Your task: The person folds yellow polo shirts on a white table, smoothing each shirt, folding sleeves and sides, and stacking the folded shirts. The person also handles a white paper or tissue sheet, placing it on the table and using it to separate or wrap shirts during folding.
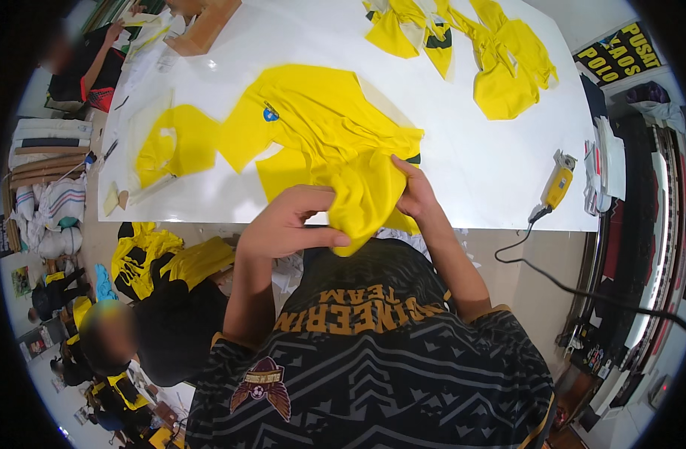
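Note:
A yellow jersey (304, 101) with a small blue badge lies rumpled on the white worktable (461, 185). Its near part is lifted in a loose fold over the table's front edge. Between thumb and fingers, my left hand (292, 221) pinches the lower left side of that fold. My right hand (415, 188) grips its right edge, thumb on top, close to a dark green strip on the cloth. Some fingertips are hidden behind the fabric. Left of the jersey is a separate yellow fabric piece (194, 140) with pale material beside it.
More yellow garment pieces (505, 67) lie at the far right. A yellow electric fabric cutter (557, 188) rests near the right edge, its black cable (573, 289) hanging off. A cardboard box (205, 28) stands at the far left. One person works there; another is at my left.

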`<state>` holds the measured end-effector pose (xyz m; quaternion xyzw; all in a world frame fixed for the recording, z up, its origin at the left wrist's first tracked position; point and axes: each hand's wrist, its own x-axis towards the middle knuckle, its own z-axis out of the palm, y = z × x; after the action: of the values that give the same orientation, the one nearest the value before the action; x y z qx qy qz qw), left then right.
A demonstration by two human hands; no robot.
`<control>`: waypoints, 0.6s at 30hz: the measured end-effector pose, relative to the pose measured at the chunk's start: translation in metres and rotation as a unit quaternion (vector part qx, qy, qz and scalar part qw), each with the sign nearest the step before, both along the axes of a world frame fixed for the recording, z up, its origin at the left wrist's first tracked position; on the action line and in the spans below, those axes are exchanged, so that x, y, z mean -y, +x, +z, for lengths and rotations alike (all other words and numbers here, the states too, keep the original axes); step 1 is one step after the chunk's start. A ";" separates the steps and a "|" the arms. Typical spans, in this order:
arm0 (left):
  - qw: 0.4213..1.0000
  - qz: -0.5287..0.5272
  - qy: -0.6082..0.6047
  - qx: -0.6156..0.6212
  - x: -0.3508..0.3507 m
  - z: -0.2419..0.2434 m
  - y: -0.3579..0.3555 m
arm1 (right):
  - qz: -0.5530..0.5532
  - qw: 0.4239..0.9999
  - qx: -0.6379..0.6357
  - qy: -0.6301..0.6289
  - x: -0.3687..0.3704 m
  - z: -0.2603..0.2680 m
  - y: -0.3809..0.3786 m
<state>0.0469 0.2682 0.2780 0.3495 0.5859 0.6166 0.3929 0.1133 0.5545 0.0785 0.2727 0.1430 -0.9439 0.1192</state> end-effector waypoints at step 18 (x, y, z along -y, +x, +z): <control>0.952 0.179 0.153 0.196 -0.153 -0.105 -0.126 | -0.357 0.869 -0.087 0.330 -0.248 0.069 0.072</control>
<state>-0.0791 0.4208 0.1735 0.1677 0.4488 0.8154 0.3250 0.1854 0.8024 0.1472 0.2455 0.3489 -0.8396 -0.3361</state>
